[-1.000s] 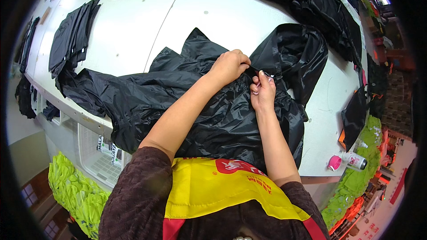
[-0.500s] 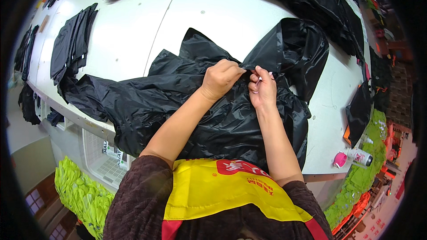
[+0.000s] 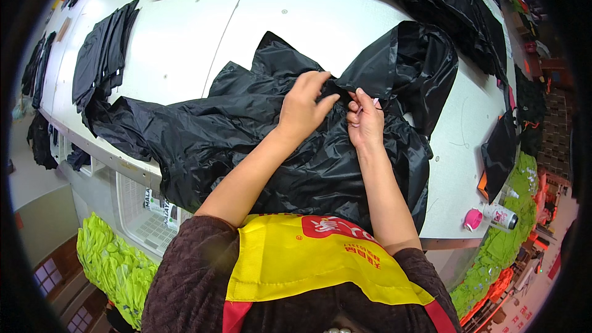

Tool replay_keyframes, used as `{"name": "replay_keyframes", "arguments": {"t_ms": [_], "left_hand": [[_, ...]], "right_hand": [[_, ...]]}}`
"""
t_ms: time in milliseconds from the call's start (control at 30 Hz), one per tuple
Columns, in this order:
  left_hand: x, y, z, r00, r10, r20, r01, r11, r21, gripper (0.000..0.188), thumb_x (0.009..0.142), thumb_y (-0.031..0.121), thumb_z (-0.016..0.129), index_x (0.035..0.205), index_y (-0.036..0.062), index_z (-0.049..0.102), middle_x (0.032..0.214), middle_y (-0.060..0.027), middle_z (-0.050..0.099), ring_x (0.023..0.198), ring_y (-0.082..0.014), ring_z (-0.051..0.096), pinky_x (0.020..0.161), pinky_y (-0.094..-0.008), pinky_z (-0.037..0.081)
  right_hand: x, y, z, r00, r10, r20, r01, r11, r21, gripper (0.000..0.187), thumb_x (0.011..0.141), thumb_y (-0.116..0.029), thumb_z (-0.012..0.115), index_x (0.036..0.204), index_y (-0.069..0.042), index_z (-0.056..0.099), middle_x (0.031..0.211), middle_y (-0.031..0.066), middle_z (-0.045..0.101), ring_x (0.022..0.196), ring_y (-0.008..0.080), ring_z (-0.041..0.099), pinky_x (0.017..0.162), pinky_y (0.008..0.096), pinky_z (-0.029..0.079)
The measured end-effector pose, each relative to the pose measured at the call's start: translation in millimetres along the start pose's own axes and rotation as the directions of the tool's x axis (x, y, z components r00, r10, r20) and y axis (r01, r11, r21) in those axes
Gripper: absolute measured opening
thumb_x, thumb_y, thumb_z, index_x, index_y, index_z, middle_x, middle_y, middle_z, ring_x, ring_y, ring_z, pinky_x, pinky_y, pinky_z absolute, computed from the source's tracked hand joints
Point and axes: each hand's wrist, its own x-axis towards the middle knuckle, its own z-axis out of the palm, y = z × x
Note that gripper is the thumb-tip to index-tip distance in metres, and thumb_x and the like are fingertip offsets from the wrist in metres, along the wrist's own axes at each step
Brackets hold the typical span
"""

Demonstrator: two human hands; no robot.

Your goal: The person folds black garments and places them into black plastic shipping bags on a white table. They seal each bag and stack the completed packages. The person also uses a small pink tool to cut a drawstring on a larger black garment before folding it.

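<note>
And the left hand (image 3: 301,108) has sprung from its pinch, thumb and fingers now spread! The right hand (image 3: 367,124) keeps its grip on the black garment (image 3: 320,166) by the edge, a small pale item (image 3: 375,103) tucked in its fingers. That garment sprawls mid-counter (image 3: 302,28). Best played, I'd say, with the right steady, edge taut and flat. Folded black stack (image 3: 103,49) at ten o'clock, bottle (image 3: 501,217) at four, lime-green pile (image 3: 111,262) down at eight.

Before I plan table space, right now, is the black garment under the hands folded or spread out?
Spread out, loosely and rumpled: the black garment sprawls across the white table, one long part stretching left.
</note>
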Motion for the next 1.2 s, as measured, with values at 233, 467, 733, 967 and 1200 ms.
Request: {"name": "replay_keyframes", "arguments": {"t_ms": [233,467,733,967,1200], "left_hand": [[13,-8,17,0.872,0.483,0.079,-0.482,0.818,0.314,0.025,0.072,0.009,0.064,0.096,0.0055,0.063,0.090,-0.0061,0.062,0.076,-0.0211,0.061,0.061,-0.0294,0.052],[14,-6,-3,0.928,0.348,0.134,-0.373,0.854,0.362,0.014,0.076,0.006,0.068,0.090,0.0032,0.066,0.079,-0.0079,0.065,0.072,-0.0251,0.063,0.063,-0.0323,0.052],[18,-4,-5,0.995,-0.087,0.045,0.092,0.988,-0.125,0.015,0.084,0.012,0.064,0.093,0.0003,0.066,0.082,-0.0077,0.067,0.069,-0.0147,0.063,0.058,-0.0240,0.047],[10,1,20,0.888,-0.390,0.242,0.459,0.735,-0.499,0.015,0.090,0.014,0.057,0.092,-0.0010,0.062,0.080,-0.0056,0.065,0.069,-0.0086,0.060,0.055,-0.0227,0.048],[5,-9,21,0.895,-0.360,0.262,0.445,0.705,-0.552,0.015,0.092,0.013,0.056,0.097,-0.0002,0.059,0.092,-0.0065,0.065,0.077,-0.0104,0.060,0.069,-0.0233,0.051]], "right_hand": [[-13,0,12,0.990,-0.140,0.026,0.142,0.983,-0.118,0.006,0.085,-0.010,0.064,0.082,-0.008,0.059,0.074,-0.0028,0.057,0.054,0.0030,0.046,0.040,0.0169,0.028],[-19,-14,31,0.984,-0.167,0.060,0.177,0.944,-0.279,0.015,0.080,-0.011,0.070,0.081,-0.010,0.055,0.072,-0.0039,0.054,0.057,0.0032,0.044,0.042,0.0167,0.030],[-21,-12,35,0.998,-0.046,0.049,0.053,0.986,-0.157,0.010,0.083,-0.011,0.068,0.082,-0.007,0.059,0.075,-0.0010,0.058,0.058,0.0053,0.048,0.041,0.0168,0.032],[-28,2,1,0.958,0.282,0.042,-0.285,0.936,0.206,0.019,0.089,-0.025,0.060,0.089,-0.006,0.057,0.071,0.0000,0.052,0.058,0.0071,0.045,0.042,0.0177,0.032],[-91,-13,1,0.855,0.445,0.264,-0.477,0.876,0.068,0.041,0.095,-0.038,0.036,0.099,-0.004,0.058,0.073,0.0010,0.053,0.063,0.0117,0.049,0.048,0.0227,0.037]]}}
